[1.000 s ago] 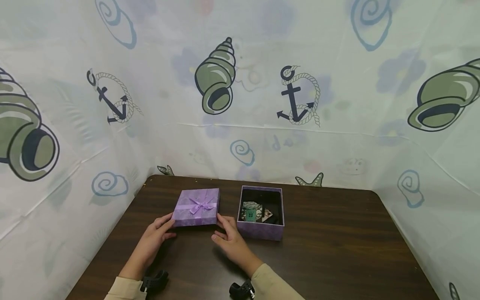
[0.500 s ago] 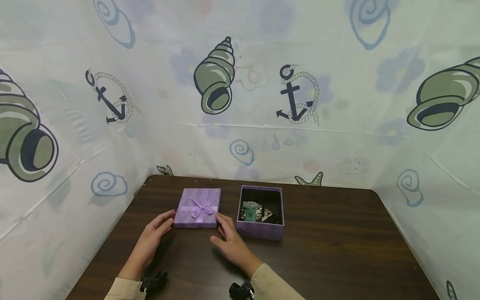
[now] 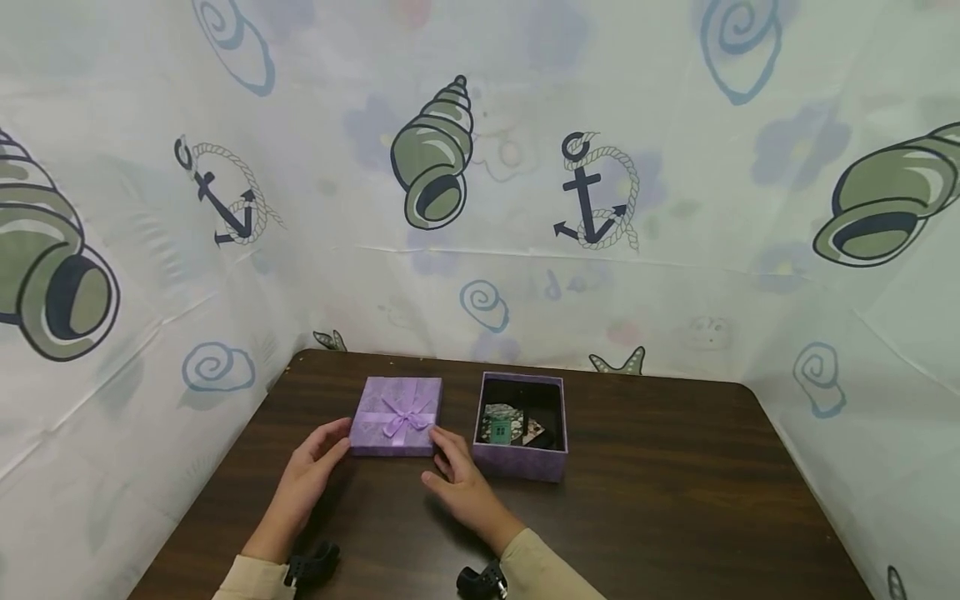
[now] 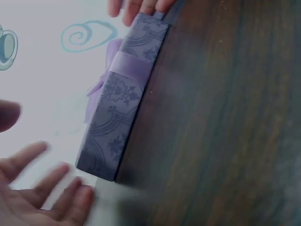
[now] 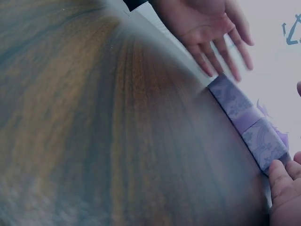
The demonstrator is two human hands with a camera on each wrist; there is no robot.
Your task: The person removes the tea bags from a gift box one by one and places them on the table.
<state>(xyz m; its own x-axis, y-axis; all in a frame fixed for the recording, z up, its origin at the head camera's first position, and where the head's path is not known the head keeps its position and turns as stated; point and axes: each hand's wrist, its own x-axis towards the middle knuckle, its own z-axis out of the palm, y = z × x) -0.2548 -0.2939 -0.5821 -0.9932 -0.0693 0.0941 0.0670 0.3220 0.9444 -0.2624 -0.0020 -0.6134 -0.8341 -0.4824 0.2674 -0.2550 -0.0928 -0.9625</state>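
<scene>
A square purple box lid [image 3: 396, 417] with a lilac ribbon bow lies flat on the table. My left hand [image 3: 306, 475] is at its left front corner, fingers loosely spread; in the left wrist view, that hand [image 4: 42, 197] appears slightly apart from the lid's end. On the other side, my right hand [image 3: 468, 492] touches the lid's right edge with its fingertips, and the right wrist view shows these fingers [image 5: 278, 174] against the lid's end. Right of the lid stands the matching purple box [image 3: 521, 463], uncovered, with patterned pieces [image 3: 501, 425], one green, lying inside.
The dark wooden table [image 3: 660, 500] runs back to a pale cloth backdrop [image 3: 525, 200] printed with shells and anchors, which closes in the left, back and right sides. Black bands [image 3: 313, 563] with devices are on both wrists.
The lid, tilted between both hands a second ago, now lies flat and slightly farther right. My left fingers have loosened from its side. The right hand and the box have hardly moved.
</scene>
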